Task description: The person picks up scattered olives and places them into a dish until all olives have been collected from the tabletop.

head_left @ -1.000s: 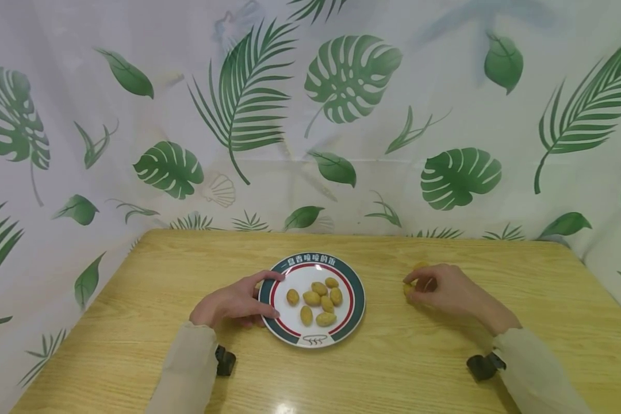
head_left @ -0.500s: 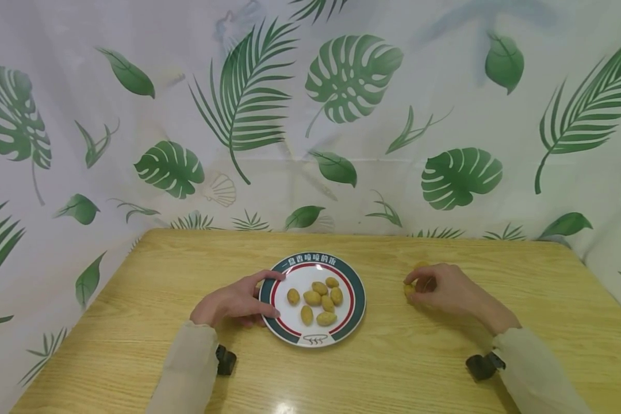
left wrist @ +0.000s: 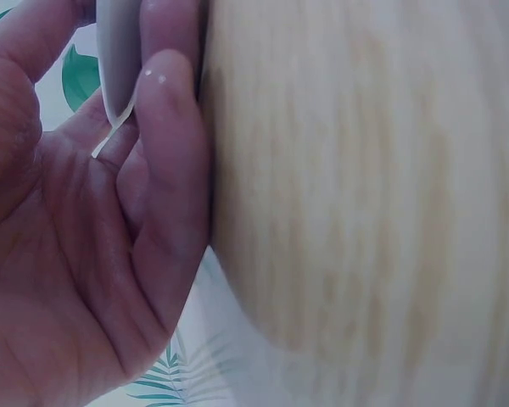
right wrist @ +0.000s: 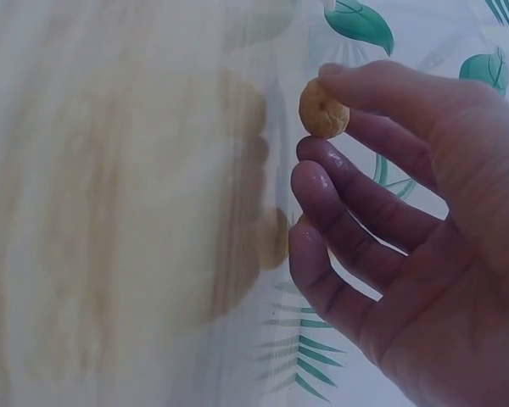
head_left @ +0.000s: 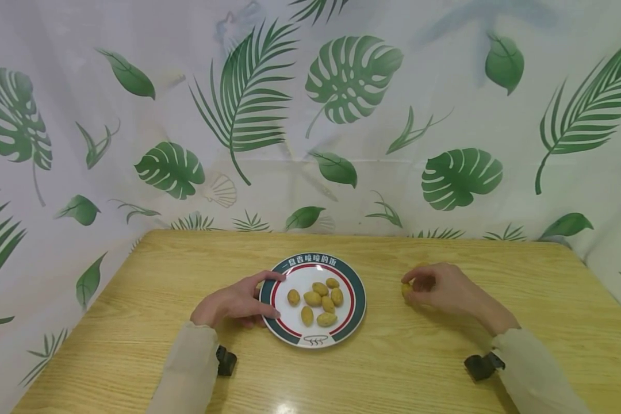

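My left hand [head_left: 235, 302] holds the left side of a round plate [head_left: 359, 299] with a dark green rim and a red ring. Thumb and index finger lie over its rim, while other fingers reach beneath, as the left wrist view also shows at the plate's edge [left wrist: 119, 64]. Several small yellow oval fruits [head_left: 312, 298] lie on the plate. Right of it, my right hand [head_left: 445, 290] pinches one more such fruit [right wrist: 324, 108] between thumb and fingertips, low over the table. Another yellow fruit [head_left: 422, 265] peeks out behind that hand, mostly hidden.
The wooden table [head_left: 393, 368] runs back to a white leaf-patterned curtain [head_left: 269, 190], which also closes off the left and right sides. A small black camera sits on each wrist.
My right fingertips have shifted very slightly left with the pinched fruit. The left hand, the plate and the fruits on it have stayed in place.
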Motion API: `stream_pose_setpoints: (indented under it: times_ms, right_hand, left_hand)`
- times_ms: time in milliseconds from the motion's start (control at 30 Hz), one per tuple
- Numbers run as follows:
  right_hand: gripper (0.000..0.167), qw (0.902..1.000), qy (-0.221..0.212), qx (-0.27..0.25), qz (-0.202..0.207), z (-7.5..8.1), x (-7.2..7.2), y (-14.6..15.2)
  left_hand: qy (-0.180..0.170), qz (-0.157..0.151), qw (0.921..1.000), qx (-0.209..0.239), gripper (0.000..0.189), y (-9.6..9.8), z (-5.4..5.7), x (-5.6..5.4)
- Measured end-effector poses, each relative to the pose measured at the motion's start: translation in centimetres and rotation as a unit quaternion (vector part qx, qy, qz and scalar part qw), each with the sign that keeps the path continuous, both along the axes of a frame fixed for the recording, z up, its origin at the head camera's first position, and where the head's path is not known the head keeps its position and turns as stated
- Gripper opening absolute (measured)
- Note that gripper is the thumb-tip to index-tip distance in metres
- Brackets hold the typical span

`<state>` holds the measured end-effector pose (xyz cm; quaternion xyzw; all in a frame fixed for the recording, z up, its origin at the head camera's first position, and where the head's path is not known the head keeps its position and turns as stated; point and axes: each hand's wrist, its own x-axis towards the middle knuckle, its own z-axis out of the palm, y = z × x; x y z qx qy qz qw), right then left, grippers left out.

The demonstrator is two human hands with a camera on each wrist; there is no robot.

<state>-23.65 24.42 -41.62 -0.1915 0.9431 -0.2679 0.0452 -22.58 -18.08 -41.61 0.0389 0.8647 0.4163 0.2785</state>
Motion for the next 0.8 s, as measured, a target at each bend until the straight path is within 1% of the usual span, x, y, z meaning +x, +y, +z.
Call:
stream_pose_setpoints:
  times_ms: [133, 433, 600, 800]
  right_hand:
    - [0.028, 0.9999, 0.005, -0.012, 0.005, 0.0, -0.1, -0.2]
    - [0.026, 0.9977, 0.014, -0.053, 0.039, 0.4, -0.2, -1.4]
    - [0.025, 0.9969, 0.015, -0.064, 0.044, 0.8, -0.3, -2.3]
    - [0.026, 0.9948, 0.027, -0.077, 0.061, 1.0, -0.6, -3.5]
  left_hand:
    - [-0.002, 0.001, 1.0, -0.002, 0.068, 0.0, 0.0, -0.1]
    - [0.001, -0.008, 0.9999, -0.011, 0.071, 0.1, 0.2, 0.0]
    - [-0.001, -0.003, 0.9999, -0.011, 0.07, 0.1, 0.1, -0.1]
    - [-0.001, 0.001, 0.9999, -0.012, 0.069, 0.1, 0.0, -0.1]
